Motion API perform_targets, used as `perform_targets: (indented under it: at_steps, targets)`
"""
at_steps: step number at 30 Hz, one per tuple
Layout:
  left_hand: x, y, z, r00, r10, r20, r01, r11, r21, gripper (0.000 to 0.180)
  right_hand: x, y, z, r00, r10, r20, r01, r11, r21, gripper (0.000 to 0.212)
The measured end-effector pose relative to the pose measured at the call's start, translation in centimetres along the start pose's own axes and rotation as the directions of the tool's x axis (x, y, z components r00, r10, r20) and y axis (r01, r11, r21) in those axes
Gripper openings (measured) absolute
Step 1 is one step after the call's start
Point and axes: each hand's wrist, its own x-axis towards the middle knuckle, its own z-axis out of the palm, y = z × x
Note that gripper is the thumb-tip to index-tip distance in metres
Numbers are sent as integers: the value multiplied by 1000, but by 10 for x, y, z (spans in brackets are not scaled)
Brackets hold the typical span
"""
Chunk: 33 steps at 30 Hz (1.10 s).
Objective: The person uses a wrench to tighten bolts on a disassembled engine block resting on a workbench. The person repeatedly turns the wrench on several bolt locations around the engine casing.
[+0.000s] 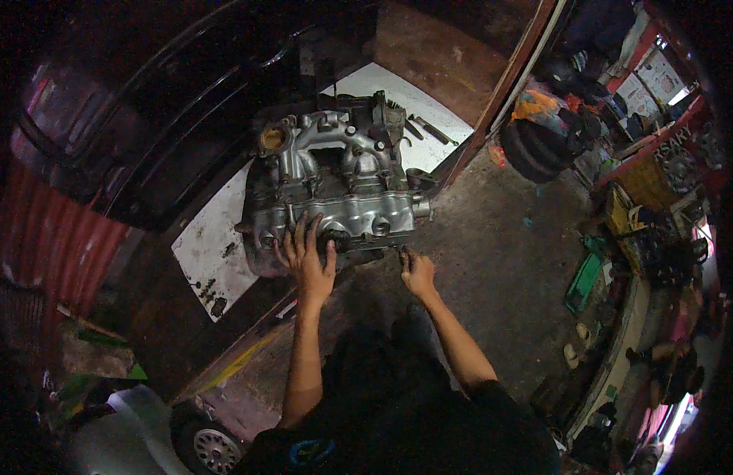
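A grimy metal engine cylinder head [335, 207] with a bright intake manifold [325, 144] lies in front of me. My left hand [311, 265] rests against its near side, with the fingers spread over the metal and the thumb apart. Just right of it, my right hand [419, 275] is closed at the near right edge of the engine part. A dark slim piece [374, 247] runs along that edge toward its fingertips; whether it is a tool handle or part of the engine, I cannot tell.
Under the engine part is a white board [212, 245] on a dark surface, with small dark parts [218, 305] at its near corner. Hand tools [430, 129] lie on its far right. Tyres [533, 154], a green case [584, 281] and a car wheel [214, 450] surround the work area.
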Motion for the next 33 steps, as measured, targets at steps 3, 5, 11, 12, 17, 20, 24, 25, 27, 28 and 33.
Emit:
perform_targets:
  at_steps: [3,5,11,12,17,20,24,25,27,28,33]
  targets:
    - [0,0,-2,1000,7,4,-7,1000,3,49,1,16,7,997,-75,5,75,997,10,23]
    - [0,-1,-4,1000,7,13,-8,1000,20,50,10,17,-9,980,-159,119,163,986,-22,22]
    - [-1,-1,-6,998,-22,63,19,999,49,50,40,62,-3,901,-280,330,244,958,149,33]
    - [0,-1,-6,998,-20,59,17,999,40,50,46,63,-6,876,-297,381,225,948,223,37]
    - [1,1,-3,998,-21,56,19,999,31,50,59,84,-6,762,15,648,-372,829,418,44]
    - [0,0,-6,998,-41,51,40,999,15,50,66,82,-4,662,-102,742,-460,727,510,44]
    - [0,3,-4,996,-68,56,68,998,-3,50,60,32,-36,662,-45,748,-476,745,467,40]
    - [-1,5,-1,995,-79,59,80,997,-7,50,59,29,-38,669,-33,742,-456,770,445,40]
    - [1,9,1,992,-113,50,113,994,8,50,60,29,-40,692,-105,714,-334,831,446,42]
    - [0,11,1,990,-135,44,134,991,20,49,59,28,-40,709,-139,692,-266,856,444,44]
    - [1,12,4,986,-164,17,164,986,39,53,66,11,-54,618,-126,776,107,991,76,48]
